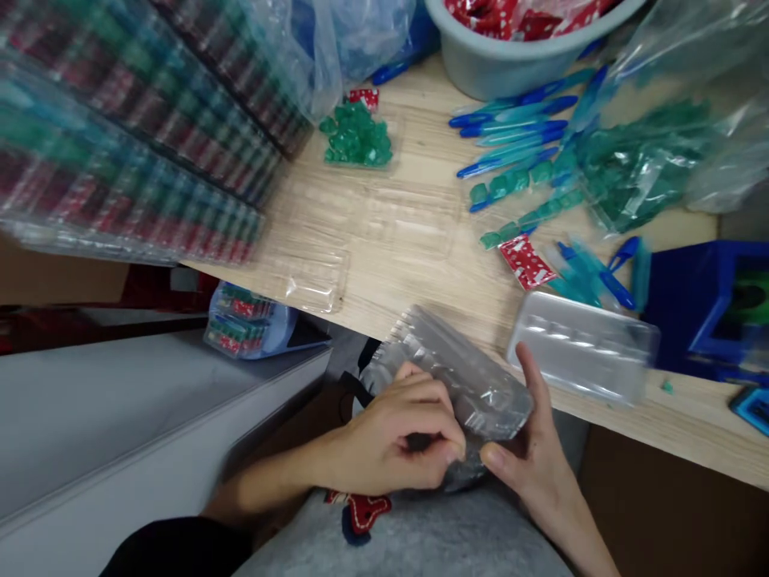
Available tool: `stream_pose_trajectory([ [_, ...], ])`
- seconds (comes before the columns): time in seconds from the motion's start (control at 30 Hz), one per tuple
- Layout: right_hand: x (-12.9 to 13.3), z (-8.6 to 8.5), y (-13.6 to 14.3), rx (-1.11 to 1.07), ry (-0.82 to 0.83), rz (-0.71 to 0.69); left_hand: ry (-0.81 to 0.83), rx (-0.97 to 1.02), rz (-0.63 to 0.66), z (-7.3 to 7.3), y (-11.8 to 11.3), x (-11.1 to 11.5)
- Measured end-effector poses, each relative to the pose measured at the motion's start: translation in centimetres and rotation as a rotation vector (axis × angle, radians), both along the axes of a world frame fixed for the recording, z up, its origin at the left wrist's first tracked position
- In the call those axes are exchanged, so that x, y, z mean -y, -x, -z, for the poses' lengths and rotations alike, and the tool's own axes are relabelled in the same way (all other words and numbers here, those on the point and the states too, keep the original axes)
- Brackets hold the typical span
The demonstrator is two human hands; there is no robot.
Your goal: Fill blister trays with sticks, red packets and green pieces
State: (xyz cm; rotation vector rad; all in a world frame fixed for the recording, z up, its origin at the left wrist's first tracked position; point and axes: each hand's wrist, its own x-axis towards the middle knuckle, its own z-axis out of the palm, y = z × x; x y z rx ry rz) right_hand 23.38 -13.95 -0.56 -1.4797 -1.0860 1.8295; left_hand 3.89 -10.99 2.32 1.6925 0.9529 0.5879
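Observation:
A nested stack of clear plastic trays lies tilted in front of my body, below the table's near edge. Across its lower side is my left hand, fingers curled and thumb tip against the index finger. What the pinch holds, if anything, I cannot make out. My right hand is at the stack's right end, thumb and index finger spread apart; its other fingers are partly hidden. Just beyond it, a single clear tray lies on the table edge.
Filled packs are piled at left. Clear trays lie mid-table near green cubes. Blue pens, a bag of green pieces and a red dotted packet lie right. A grey basin stands behind, a blue holder far right.

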Motion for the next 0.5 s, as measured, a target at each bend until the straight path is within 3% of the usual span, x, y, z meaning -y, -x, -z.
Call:
stream_pose_trajectory([
  [0.13, -0.1, -0.7, 0.5, 0.112, -0.093, 0.010, -0.046, -0.036, -0.021, -0.2, 0.3, 0.2],
  [0.3, 0.6, -0.7, 1.2, 0.251, -0.197, 0.059, -0.114, -0.175, 0.086, -0.2, -0.7, -0.5],
  [0.4, 0.4, -0.2, 1.6, 0.247, -0.202, 0.066, -0.124, -0.080, 0.009, 0.0, -1.0, -0.5],
  [0.5, -0.1, 0.5, 0.8, 0.308, -0.254, 0.072, -0.076, 0.089, -0.150, -0.4, 0.9, -0.1],
])
